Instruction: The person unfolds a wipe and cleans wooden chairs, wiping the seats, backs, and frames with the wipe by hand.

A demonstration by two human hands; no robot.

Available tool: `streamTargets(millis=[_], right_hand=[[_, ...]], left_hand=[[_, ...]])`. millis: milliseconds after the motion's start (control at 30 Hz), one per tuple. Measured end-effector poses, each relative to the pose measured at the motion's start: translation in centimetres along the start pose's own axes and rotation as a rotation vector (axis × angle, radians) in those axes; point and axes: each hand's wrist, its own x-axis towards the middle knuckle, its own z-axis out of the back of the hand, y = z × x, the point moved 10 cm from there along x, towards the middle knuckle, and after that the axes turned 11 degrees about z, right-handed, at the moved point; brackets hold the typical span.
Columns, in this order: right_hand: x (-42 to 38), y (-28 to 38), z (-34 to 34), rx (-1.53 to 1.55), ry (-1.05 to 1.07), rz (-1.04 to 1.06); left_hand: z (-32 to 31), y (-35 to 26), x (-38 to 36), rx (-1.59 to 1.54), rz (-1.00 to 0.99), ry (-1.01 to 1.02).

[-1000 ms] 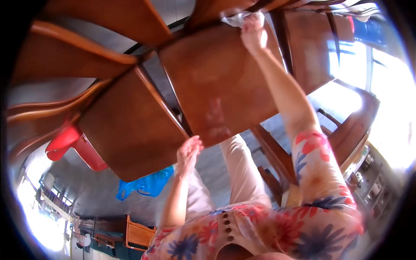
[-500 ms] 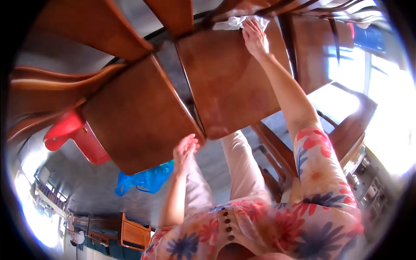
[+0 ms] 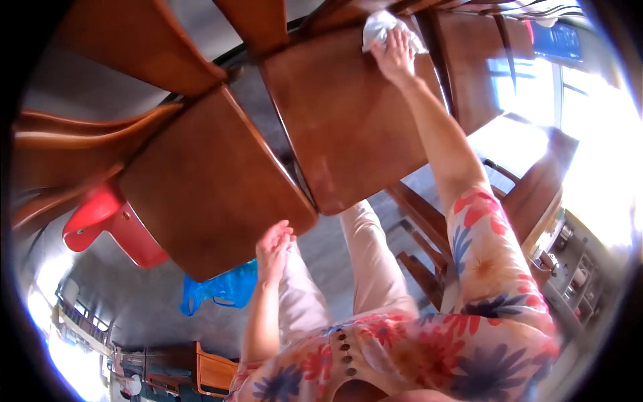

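My right hand point(image 3: 395, 55) is stretched out to the far edge of a brown wooden chair seat point(image 3: 348, 120) and presses a crumpled white cloth point(image 3: 379, 27) against it. The fingers lie over the cloth. My left hand point(image 3: 273, 248) hangs open with fingers apart, just below the near corner of a second wooden chair seat point(image 3: 201, 181), and holds nothing. The two seats stand side by side with a narrow gap between them. The chair backs run out of view at the top.
A red plastic stool point(image 3: 107, 224) sits under the left chair. A blue plastic bag point(image 3: 221, 288) lies on the grey floor. More wooden furniture point(image 3: 536, 194) stands at the right in bright window light. A wooden cabinet point(image 3: 214, 365) is at the bottom left.
My right hand has bunched the white cloth and shifted it along the far edge of the seat. My left hand has dropped lower, away from the seat corner.
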Motion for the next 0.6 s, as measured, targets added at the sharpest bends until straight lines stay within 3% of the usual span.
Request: streamTargets(millis=[67,133,200,267,433,600], right_hand=[[-2.7,-0.2,0.0,0.007,-0.061,0.064],[-12.2,1.0,-1.9,-0.145,-0.06,0.144],[-20.3,3.5,-1.4,-0.059,0.026,0.217],[-19.0,1.8,-2.1,-0.105,0.102,0.187],[2.0,-4.8,0.2,-0.041,-0.022,0.023],[-1.2,-5.8,0.6,-0.059,-0.123,-0.004]], left_hand=[[-0.2,0.0,-1.0,0.037,0.012,-0.017],[-0.7,0.2,-0.7,0.039,0.0,0.014],[-1.1,0.6,-0.8,0.081,-0.011,0.041],[-1.0,0.9,-0.9,0.064,-0.007,0.043],[-0.6,1.5,0.0,0.012,0.022,-0.009],[-1.0,1.3,-0.2,0.028,0.032,-0.022]])
